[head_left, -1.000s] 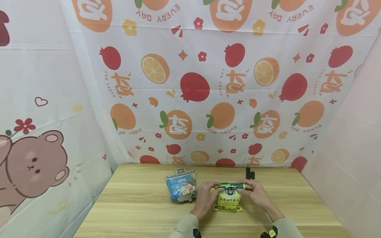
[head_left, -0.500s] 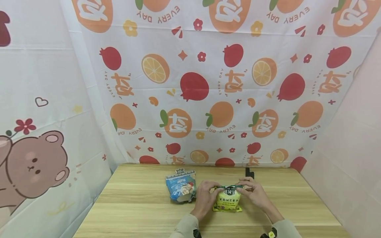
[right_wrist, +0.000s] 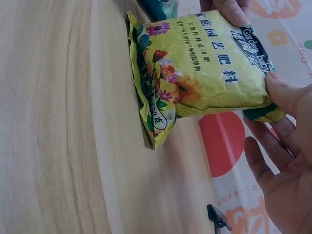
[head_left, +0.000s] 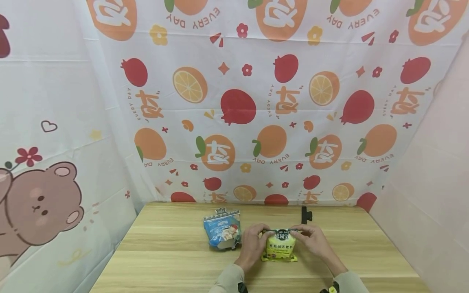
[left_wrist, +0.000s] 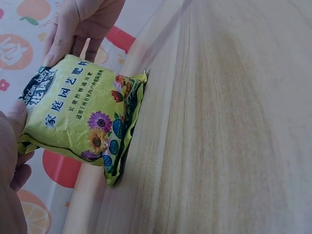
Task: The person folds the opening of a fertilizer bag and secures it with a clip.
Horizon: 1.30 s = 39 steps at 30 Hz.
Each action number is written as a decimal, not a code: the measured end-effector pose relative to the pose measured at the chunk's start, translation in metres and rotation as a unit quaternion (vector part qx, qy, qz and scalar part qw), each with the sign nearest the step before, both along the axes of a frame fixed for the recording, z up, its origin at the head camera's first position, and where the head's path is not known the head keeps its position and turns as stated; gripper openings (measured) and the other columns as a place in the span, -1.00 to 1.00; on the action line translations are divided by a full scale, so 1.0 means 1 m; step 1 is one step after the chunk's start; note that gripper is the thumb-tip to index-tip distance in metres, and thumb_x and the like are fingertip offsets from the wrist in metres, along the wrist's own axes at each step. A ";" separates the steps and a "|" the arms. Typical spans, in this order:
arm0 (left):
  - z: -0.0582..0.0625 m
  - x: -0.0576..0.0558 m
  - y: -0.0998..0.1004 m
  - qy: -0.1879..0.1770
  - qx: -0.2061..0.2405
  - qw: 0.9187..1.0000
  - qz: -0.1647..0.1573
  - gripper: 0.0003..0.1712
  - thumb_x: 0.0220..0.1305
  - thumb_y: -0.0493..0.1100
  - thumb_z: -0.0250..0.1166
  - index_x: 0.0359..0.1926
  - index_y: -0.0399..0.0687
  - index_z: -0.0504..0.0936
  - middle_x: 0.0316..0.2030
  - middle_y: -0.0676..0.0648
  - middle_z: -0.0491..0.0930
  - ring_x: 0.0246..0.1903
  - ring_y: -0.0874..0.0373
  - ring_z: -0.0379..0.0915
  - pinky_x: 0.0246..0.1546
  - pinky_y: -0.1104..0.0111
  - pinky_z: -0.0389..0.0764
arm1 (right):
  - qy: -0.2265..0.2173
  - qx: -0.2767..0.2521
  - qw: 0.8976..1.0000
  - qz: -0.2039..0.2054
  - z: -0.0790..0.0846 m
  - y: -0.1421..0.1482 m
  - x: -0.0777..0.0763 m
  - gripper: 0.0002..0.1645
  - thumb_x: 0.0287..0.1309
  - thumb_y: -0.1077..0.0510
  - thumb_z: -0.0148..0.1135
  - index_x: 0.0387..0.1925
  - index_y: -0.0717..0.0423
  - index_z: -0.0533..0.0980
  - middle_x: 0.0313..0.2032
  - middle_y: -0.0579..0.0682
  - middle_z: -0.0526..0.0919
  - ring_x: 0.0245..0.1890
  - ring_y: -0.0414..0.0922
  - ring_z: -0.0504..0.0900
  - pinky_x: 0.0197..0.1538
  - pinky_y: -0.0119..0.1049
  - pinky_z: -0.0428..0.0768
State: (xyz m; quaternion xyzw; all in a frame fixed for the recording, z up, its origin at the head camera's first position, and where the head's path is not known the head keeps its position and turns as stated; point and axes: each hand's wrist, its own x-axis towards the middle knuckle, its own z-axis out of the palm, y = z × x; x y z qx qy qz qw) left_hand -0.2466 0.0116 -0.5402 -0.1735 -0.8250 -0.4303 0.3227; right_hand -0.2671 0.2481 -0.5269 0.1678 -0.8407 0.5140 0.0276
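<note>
Head view: yellow bag (head_left: 280, 248) sat on the wooden table (head_left: 176, 260), printed face up. L hand (head_left: 252, 246) at its 9 o'clock, R hand (head_left: 314, 243) at 3, each pinching a top corner btwn thumb & fingers. Blue bag (head_left: 222, 232) lay near L hand, btwn 9 & 10 o'clock from the yellow one; black clip (head_left: 305, 215) approx 1–2 o'clock, just beyond R hand. Fruit-print cloth (head_left: 238, 106) hung at 12.

L wrist view: yellow bag filled the 9 o'clock side of frame, flower-print end vs. table. L hand gripped it at 8 o'clock, R hand at 12, thumbs on front.

R wrist view: R thumb pressed front at approx 4 o'clock, fingers behind by a green-yellow flap (right_wrist: 263, 113); L hand held at 1. Clip showed at 6, part of blue bag btwn 10 & 11.
</note>
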 end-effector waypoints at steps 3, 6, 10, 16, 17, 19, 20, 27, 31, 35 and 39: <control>0.001 0.001 0.000 -0.003 -0.002 1.000 0.004 -0.91 0.18 -0.07 0.47 -0.41 0.09 0.72 -0.43 0.12 0.76 -0.40 0.35 0.59 -0.32 0.50 0.58 | 0.008 0.000 1.000 -0.004 0.000 -0.002 0.000 -0.79 0.28 0.04 0.36 -0.13 0.03 0.74 -0.10 0.05 0.79 -0.19 -0.29 0.72 -0.14 -0.41 0.65; 0.000 0.001 0.001 0.009 -0.011 1.000 0.012 -0.89 0.16 -0.08 0.48 -0.42 0.08 0.71 -0.45 0.12 0.75 -0.41 0.35 0.59 -0.33 0.51 0.58 | 0.014 -0.006 1.000 -0.010 0.000 -0.004 0.001 -0.80 0.27 0.05 0.37 -0.14 0.01 0.74 -0.13 0.04 0.80 -0.22 -0.31 0.71 -0.16 -0.42 0.65; -0.001 0.000 0.002 0.034 -0.022 0.999 0.019 -0.86 0.15 -0.11 0.49 -0.45 0.06 0.68 -0.48 0.11 0.73 -0.45 0.35 0.58 -0.37 0.53 0.56 | 0.032 0.000 0.999 -0.032 -0.001 -0.009 0.002 -0.84 0.25 0.06 0.38 -0.16 -0.04 0.76 -0.13 -0.02 0.82 -0.18 -0.31 0.71 -0.08 -0.38 0.65; 0.001 0.001 0.003 0.043 -0.028 0.998 0.022 -0.86 0.14 -0.15 0.49 -0.46 0.06 0.67 -0.49 0.11 0.73 -0.46 0.35 0.57 -0.36 0.51 0.56 | 0.055 0.018 0.996 -0.070 -0.002 -0.014 0.004 -0.81 0.24 0.04 0.39 -0.15 -0.04 0.77 -0.10 -0.04 0.82 0.03 0.00 0.75 0.16 0.04 0.67; 0.002 0.001 0.003 0.042 -0.030 0.998 0.021 -0.87 0.15 -0.15 0.49 -0.46 0.06 0.67 -0.49 0.11 0.73 -0.46 0.34 0.57 -0.35 0.51 0.57 | 0.058 0.017 0.996 -0.072 -0.001 -0.015 0.004 -0.80 0.24 0.05 0.39 -0.14 -0.01 0.77 -0.09 -0.03 0.82 0.05 0.05 0.74 0.17 0.07 0.65; 0.003 0.000 0.003 0.042 -0.034 0.998 0.015 -0.89 0.18 -0.16 0.46 -0.43 0.06 0.67 -0.47 0.11 0.72 -0.45 0.33 0.57 -0.33 0.49 0.58 | 0.065 0.017 0.995 -0.077 -0.001 -0.015 0.003 -0.79 0.24 0.05 0.39 -0.13 0.00 0.76 -0.08 -0.02 0.81 0.07 0.09 0.73 0.17 0.06 0.66; 0.004 0.000 0.003 0.044 -0.038 0.998 0.011 -0.90 0.19 -0.17 0.45 -0.41 0.05 0.67 -0.46 0.11 0.72 -0.43 0.32 0.57 -0.32 0.49 0.59 | 0.071 0.018 0.994 -0.079 -0.001 -0.015 0.003 -0.79 0.24 0.05 0.39 -0.13 0.00 0.77 -0.09 -0.03 0.82 0.05 0.07 0.74 0.16 0.02 0.67; 0.010 0.000 0.002 0.062 -0.107 0.992 -0.022 -0.94 0.30 -0.22 0.38 -0.23 -0.03 0.65 -0.29 0.05 0.69 -0.25 0.24 0.59 -0.17 0.43 0.65 | 0.122 0.027 0.988 -0.094 0.001 -0.018 0.003 -0.88 0.20 0.11 0.42 -0.21 -0.09 0.78 -0.18 -0.09 0.84 -0.09 -0.10 0.79 0.00 -0.27 0.72; 0.013 0.000 0.003 0.053 -0.120 0.991 -0.035 -0.89 0.29 -0.19 0.38 -0.17 -0.07 0.68 -0.25 0.03 0.68 -0.20 0.22 0.56 -0.13 0.44 0.63 | 0.138 0.026 0.986 -0.095 0.001 -0.020 0.004 -0.88 0.19 0.14 0.43 -0.22 -0.08 0.78 -0.19 -0.08 0.84 -0.11 -0.11 0.80 -0.03 -0.35 0.70; 0.015 -0.003 0.005 0.056 -0.123 0.990 -0.039 -0.88 0.33 -0.16 0.36 -0.16 -0.07 0.72 -0.31 0.05 0.61 -0.27 0.26 0.47 -0.22 0.51 0.54 | 0.150 0.025 0.984 -0.096 0.001 -0.022 0.005 -0.88 0.18 0.15 0.44 -0.23 -0.05 0.79 -0.19 -0.05 0.84 -0.12 -0.13 0.80 -0.04 -0.33 0.72; 0.013 -0.006 0.007 0.066 -0.130 0.989 -0.036 -0.85 0.32 -0.13 0.37 -0.16 -0.06 0.75 -0.34 0.07 0.58 -0.32 0.27 0.42 -0.29 0.54 0.48 | 0.159 0.028 0.982 -0.100 0.000 -0.023 0.006 -0.88 0.16 0.17 0.45 -0.24 -0.01 0.79 -0.21 -0.03 0.84 -0.15 -0.12 0.81 -0.08 -0.34 0.73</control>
